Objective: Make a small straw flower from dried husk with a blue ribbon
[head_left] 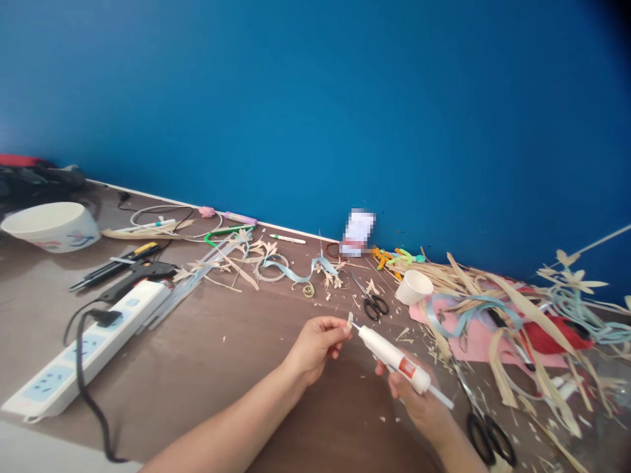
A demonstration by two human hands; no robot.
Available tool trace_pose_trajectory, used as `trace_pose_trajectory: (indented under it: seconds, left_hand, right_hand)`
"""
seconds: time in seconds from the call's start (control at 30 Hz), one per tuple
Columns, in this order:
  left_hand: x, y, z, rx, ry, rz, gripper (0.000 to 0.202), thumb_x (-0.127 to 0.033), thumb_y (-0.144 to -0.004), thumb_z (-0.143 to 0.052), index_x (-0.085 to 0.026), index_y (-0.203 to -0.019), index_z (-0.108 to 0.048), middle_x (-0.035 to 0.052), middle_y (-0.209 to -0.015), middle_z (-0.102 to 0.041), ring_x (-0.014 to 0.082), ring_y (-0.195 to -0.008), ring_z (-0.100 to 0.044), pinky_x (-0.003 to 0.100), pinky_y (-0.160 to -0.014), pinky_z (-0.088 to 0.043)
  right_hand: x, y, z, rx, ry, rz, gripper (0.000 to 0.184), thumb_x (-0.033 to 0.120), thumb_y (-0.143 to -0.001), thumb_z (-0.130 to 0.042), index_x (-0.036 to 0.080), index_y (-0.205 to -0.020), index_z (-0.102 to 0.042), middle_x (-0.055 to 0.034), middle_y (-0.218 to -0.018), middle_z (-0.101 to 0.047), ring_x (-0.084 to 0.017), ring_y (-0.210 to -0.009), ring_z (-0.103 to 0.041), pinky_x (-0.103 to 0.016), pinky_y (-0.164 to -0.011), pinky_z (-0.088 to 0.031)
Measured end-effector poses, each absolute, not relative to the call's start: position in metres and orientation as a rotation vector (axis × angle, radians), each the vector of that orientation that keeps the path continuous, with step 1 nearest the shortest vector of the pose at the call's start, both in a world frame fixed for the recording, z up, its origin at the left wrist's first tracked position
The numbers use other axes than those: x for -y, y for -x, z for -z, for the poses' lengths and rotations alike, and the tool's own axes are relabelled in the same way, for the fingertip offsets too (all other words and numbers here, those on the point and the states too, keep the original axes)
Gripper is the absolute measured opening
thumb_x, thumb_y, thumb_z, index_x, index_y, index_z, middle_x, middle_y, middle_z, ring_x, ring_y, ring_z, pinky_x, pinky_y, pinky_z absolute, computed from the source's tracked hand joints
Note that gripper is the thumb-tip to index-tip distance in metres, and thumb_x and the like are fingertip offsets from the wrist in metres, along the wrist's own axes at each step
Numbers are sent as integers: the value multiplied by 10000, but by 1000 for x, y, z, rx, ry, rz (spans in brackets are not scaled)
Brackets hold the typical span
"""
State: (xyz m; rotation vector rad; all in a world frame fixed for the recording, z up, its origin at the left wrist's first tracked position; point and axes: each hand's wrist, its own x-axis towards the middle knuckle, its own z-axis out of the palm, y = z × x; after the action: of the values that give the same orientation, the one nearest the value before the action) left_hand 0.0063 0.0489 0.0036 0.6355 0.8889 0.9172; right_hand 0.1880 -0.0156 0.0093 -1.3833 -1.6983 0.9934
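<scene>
My left hand point(320, 348) pinches a small pale piece point(350, 320), which looks like a bit of dried husk or leaf. In my right hand point(411, 394) is a white hot glue gun point(392, 355) with an orange patch on its side and a glue stick poking out of the back. Its nozzle points left and meets the pale piece, or comes very close to it; I cannot tell which. Just beyond the hands lies a pair of black-handled scissors point(375, 306). A larger pair of scissors point(490, 437) rests beside my right forearm.
At left are a white power strip point(83, 348), a black glue gun point(140, 276), a utility knife point(116, 265) and a white bowl point(52, 226). Clear glue sticks point(187, 286) lie behind. A paper cup point(415, 288), pink paper point(480, 345) and tangled husk strips point(503, 302) crowd the right. A blue wall stands behind.
</scene>
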Motion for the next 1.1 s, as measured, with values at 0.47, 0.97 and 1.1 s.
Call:
trace_pose_trajectory:
  seconds: [0.47,0.97,1.1]
  left_hand:
    - [-51,-4,-2,-927,-636,-929,217,-253,-515,-723,-106,-638,-622,-2,-562,-568,34,-418,-384,162,-373,-271]
    - [-48,-4,0,-882,-642,-911,221,-265,-534,-728,-104,-657,-640,6,-595,-578,29,-426,-398,157,-383,-298]
    - [-48,-3,-2,-864,-620,-898,232,-265,-532,-732,-97,-667,-648,13,-601,-578,26,-428,-399,151,-381,-294]
  right_hand:
    - [19,-189,-25,2084,1402,-557,328,503,-787,-439,196,-680,-403,29,-598,-389,-118,-515,-402,-234,-480,-315]
    - [17,-185,-26,2122,1393,-606,306,480,-791,-450,195,-692,-404,29,-616,-397,-117,-532,-408,-237,-500,-307]
    - [17,-185,-25,2101,1396,-591,294,473,-796,-444,196,-701,-417,26,-613,-401,-121,-533,-415,-240,-498,-319]
